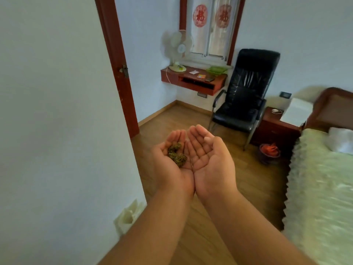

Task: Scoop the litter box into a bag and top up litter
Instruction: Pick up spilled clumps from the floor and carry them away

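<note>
Both hands are held out in front of the body, palms up, little-finger edges touching to form one shallow cup above the wooden floor (219, 192). The left hand (172, 159) carries a dark, olive-brown clump (177, 154) of granular material that rests in the hollow of the palm and reaches onto the base of the fingers (176, 136); these fingers are gently curved upward, together, and do not close over the clump. The right hand (208, 155) holds nothing; its fingers (196, 133) are relaxed and slightly cupped, with the thumb bent inward over the palm edge. No litter box, bag or scoop is in view. To the left stands a white wall (57, 111) ending at a red-brown door frame (118, 69). At the far wall a red wall-mounted table (193, 81) carries a white fan (176, 50), a green tray (216, 70) and small papers, below a window (210, 25) with two red paper cut-outs. A black chair (244, 92) stands just beside the table. Right of the chair are a red-brown nightstand (273, 129), a dark basket (268, 153) with orange contents on the floor, and a bed (321, 188) with a cream cover.
</note>
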{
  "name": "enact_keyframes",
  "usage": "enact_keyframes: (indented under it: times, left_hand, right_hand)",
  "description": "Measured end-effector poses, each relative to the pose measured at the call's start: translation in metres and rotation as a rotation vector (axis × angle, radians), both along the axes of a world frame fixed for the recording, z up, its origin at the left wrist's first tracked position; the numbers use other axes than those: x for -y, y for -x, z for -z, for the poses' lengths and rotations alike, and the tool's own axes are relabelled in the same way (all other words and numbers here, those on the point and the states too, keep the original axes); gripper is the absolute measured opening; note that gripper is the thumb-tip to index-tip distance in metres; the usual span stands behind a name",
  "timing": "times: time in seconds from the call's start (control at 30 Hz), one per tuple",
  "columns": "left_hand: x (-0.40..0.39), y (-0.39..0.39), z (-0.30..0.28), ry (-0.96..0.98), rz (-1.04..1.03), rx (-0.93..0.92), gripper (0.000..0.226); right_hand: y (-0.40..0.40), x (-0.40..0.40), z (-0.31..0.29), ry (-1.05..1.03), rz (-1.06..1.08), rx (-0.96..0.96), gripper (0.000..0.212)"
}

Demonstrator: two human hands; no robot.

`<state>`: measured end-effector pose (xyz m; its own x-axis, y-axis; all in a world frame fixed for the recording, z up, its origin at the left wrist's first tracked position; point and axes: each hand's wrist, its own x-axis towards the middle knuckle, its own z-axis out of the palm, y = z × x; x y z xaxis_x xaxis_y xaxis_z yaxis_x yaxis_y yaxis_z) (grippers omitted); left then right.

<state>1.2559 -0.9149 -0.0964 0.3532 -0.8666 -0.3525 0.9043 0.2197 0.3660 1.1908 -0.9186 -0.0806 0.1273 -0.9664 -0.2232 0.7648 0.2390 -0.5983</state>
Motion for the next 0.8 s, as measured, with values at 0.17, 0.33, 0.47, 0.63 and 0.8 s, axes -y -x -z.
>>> enact_keyframes:
  times: [0.17,0.33,0.47,0.63,0.8]
  left_hand:
    - [-0.002,0.027,0.017,-0.009,0.182,-0.033,0.033]
    - [0.003,0.064,0.03,-0.02,0.338,-0.047,0.03]
    - [0.011,0.095,0.034,-0.044,0.427,-0.016,0.029]
    - [0.033,0.126,0.035,-0.044,0.464,0.007,0.03]
    - [0.059,0.157,0.031,-0.036,0.473,0.059,0.03]
  right_hand:
    - [0.028,-0.014,0.012,-0.019,0.142,-0.028,0.031]
    - [0.063,-0.023,0.023,-0.065,0.317,-0.012,0.03]
    - [0.091,-0.02,0.027,-0.095,0.407,0.01,0.031]
    - [0.12,0.001,0.032,-0.111,0.466,0.044,0.033]
    - [0.151,0.029,0.032,-0.107,0.489,0.06,0.032]
